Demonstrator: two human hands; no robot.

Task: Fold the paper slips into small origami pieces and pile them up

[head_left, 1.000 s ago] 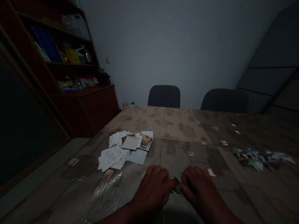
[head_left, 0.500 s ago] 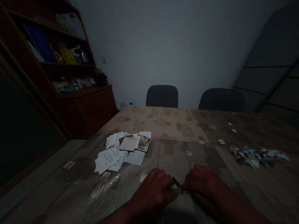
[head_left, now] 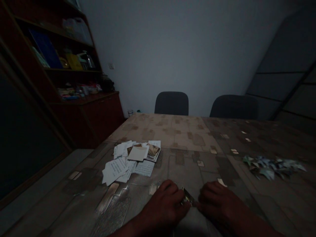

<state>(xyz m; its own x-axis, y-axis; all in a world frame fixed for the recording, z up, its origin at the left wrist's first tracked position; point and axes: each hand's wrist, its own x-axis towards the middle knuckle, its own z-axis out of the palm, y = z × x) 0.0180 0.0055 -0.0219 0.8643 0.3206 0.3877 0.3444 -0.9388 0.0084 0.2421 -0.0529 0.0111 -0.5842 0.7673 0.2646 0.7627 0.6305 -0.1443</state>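
Between my hands, low over the near side of the table, is a small folded piece of printed paper [head_left: 188, 197], dark with light patches. My left hand [head_left: 168, 203] grips its left end, thumb and fingers pressed together. My right hand [head_left: 218, 201] is closed at its right end, fingertips pinching there; my fingers cover much of it. Beyond my left hand lies a loose pile of paper cards [head_left: 116, 169], some with printed text and some with brown pictures. Far to the right is a cluster of folded paper pieces [head_left: 268, 168].
A patterned tablecloth covers the table [head_left: 172, 131]. Two dark chairs [head_left: 171, 102] stand at the far edge against the wall. A red-brown cabinet [head_left: 98, 115] with loaded shelves stands at the left, and a glass [head_left: 130, 113] shows behind the table's far left corner.
The folded paper has tilted slightly between my fingers, and a little more of it shows. My right hand has shifted slightly. The whole view has moved down a little.
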